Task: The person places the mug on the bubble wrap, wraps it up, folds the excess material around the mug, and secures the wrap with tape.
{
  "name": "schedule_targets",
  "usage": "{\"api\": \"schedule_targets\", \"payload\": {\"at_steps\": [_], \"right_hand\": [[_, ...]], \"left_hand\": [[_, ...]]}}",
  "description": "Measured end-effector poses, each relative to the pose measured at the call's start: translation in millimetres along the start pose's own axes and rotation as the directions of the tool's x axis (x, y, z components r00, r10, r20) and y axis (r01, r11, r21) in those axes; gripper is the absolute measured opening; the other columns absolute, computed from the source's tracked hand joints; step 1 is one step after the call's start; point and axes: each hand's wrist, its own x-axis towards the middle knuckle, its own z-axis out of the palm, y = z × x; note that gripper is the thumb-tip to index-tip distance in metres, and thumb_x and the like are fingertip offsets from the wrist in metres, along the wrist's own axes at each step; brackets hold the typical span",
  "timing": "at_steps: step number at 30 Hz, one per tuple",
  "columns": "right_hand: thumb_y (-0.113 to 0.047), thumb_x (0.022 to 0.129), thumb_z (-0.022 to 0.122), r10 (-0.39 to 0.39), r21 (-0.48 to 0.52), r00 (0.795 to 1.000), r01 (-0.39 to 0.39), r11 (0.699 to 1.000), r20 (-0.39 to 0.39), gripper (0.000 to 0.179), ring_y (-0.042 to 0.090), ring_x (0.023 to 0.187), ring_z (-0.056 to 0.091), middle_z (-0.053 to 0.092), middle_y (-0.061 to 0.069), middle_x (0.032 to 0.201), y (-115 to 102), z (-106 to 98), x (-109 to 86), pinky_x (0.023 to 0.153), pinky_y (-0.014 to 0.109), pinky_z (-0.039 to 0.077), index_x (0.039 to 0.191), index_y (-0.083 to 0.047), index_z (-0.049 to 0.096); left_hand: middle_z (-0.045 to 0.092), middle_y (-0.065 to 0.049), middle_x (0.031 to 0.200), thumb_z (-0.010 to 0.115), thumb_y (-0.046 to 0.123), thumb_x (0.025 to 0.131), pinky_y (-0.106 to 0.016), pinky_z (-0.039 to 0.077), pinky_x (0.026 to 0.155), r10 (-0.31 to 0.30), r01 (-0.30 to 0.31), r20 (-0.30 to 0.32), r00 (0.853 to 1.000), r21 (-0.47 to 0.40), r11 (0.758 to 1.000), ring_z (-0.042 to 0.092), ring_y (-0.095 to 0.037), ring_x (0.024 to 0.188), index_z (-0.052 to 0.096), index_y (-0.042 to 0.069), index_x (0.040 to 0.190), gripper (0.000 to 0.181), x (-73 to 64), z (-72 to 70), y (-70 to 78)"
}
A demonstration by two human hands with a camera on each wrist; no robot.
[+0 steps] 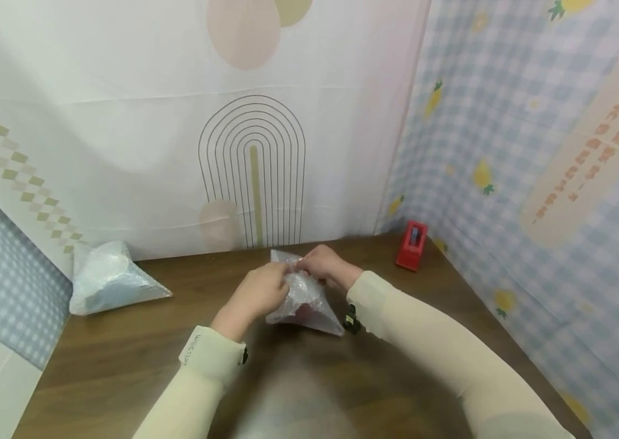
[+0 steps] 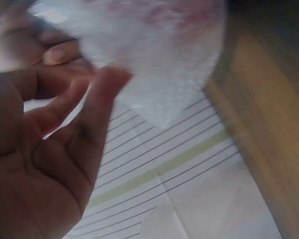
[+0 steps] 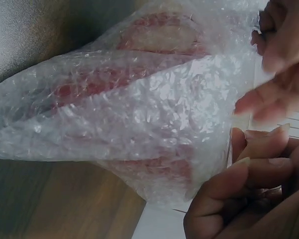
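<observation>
A bubble-wrapped package (image 1: pixel 307 297) with something red inside sits on the table in front of me, its wrap ending in pointed corners. My left hand (image 1: pixel 261 291) pinches the wrap's far edge from the left, thumb against fingers in the left wrist view. From the right, my right hand (image 1: pixel 324 263) grips the same edge with curled fingers. Both sets of fingertips are close together; the right wrist view shows the left fingers (image 3: pixel 271 102) blurred above the right ones. The clear wrap (image 3: pixel 184 104) is folded over the red thing, whose kind is hard to tell. Whether tape lies between the hands is unclear.
Another bubble-wrapped bundle (image 1: pixel 111 280), pale and pointed, stands at the table's far left. A red tape dispenser (image 1: pixel 412 246) is near the back right corner. Patterned cloth hangs (image 1: pixel 139 152) behind the brown table (image 1: pixel 100 360) and along both sides.
</observation>
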Motion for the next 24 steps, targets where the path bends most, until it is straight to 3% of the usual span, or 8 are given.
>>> {"api": "schedule_targets", "payload": {"at_steps": [6,8,10,12,14,16,19,24], "right_hand": [[-0.016,0.106,0.075,0.047,-0.013,0.998,-0.047,0.999,0.029,0.023,0.004,0.051,0.038,0.059,-0.007,0.06,-3.2,-2.4,1.2,0.051,0.022,0.035,0.087,-0.005,0.082],[-0.016,0.106,0.075,0.059,-0.012,0.997,-0.059,0.998,0.043,0.023,0.003,0.05,0.035,0.059,-0.007,0.059,-4.9,-4.4,1.8,0.051,0.022,0.033,0.085,-0.007,0.081],[-0.016,0.105,0.076,0.063,-0.017,0.997,-0.062,0.998,0.055,0.027,0.003,0.049,0.034,0.059,-0.007,0.058,-6.6,-5.4,2.7,0.051,0.022,0.032,0.079,-0.009,0.078],[-0.017,0.105,0.077,0.065,-0.026,0.996,-0.064,0.998,0.064,0.031,0.003,0.049,0.034,0.058,-0.007,0.057,-8.0,-5.5,3.3,0.052,0.022,0.033,0.074,-0.011,0.073],[-0.019,0.105,0.078,0.064,-0.041,0.995,-0.061,0.997,0.071,0.036,0.004,0.05,0.035,0.058,-0.007,0.057,-8.5,-6.0,3.4,0.052,0.023,0.034,0.071,-0.013,0.069],[-0.02,0.106,0.077,0.06,-0.05,0.995,-0.056,0.997,0.08,0.039,0.004,0.05,0.036,0.058,-0.007,0.057,-8.3,-7.2,2.8,0.052,0.023,0.035,0.068,-0.014,0.068],[-0.017,0.105,0.074,0.056,-0.039,0.992,-0.052,0.998,0.116,0.036,0.005,0.051,0.039,0.06,-0.006,0.059,-8.8,-9.9,-0.1,0.053,0.023,0.036,0.069,-0.014,0.07],[-0.017,0.104,0.068,0.063,0.007,0.982,-0.065,0.998,0.179,0.024,0.005,0.055,0.046,0.066,-0.005,0.065,-10.7,-14.8,-8.5,0.058,0.023,0.04,0.082,-0.009,0.074]], "left_hand": [[0.065,-0.02,0.157,0.062,0.007,0.102,-0.05,0.066,0.083,-0.012,0.016,-0.043,0.999,0.111,0.994,0.076,-0.034,0.092,0.066,0.011,0.159,0.057,12.9,5.4,-4.6],[0.064,-0.02,0.158,0.065,0.008,0.101,-0.049,0.065,0.079,-0.018,0.022,-0.037,0.999,0.12,0.993,0.074,-0.033,0.086,0.068,0.014,0.158,0.058,16.8,4.0,-4.4],[0.064,-0.019,0.16,0.066,0.008,0.099,-0.052,0.065,0.082,-0.024,0.027,-0.027,0.999,0.122,0.992,0.076,-0.037,0.093,0.07,0.017,0.157,0.058,20.0,1.9,-5.0],[0.065,-0.018,0.161,0.066,0.009,0.098,-0.055,0.066,0.091,-0.031,0.032,-0.013,0.999,0.119,0.992,0.078,-0.041,0.111,0.071,0.019,0.155,0.058,22.4,-0.2,-6.2],[0.064,-0.017,0.163,0.066,0.009,0.097,-0.057,0.065,0.1,-0.038,0.037,0.001,0.999,0.111,0.993,0.074,-0.042,0.134,0.072,0.021,0.155,0.059,24.3,-1.6,-7.0],[0.065,-0.014,0.165,0.068,0.012,0.097,-0.058,0.064,0.103,-0.053,0.052,0.016,0.998,0.099,0.994,0.07,-0.04,0.142,0.073,0.024,0.154,0.058,25.5,-2.0,-6.7],[0.072,-0.013,0.157,0.072,0.018,0.096,-0.057,0.065,0.098,-0.086,0.082,0.032,0.996,0.105,0.991,0.074,-0.038,0.135,0.075,0.023,0.151,0.055,26.1,-0.9,-4.4],[0.084,-0.016,0.127,0.079,0.025,0.094,-0.056,0.066,0.087,-0.121,0.117,0.018,0.992,0.163,0.98,0.079,-0.038,0.107,0.081,0.02,0.14,0.046,27.7,4.6,-0.9]]}}
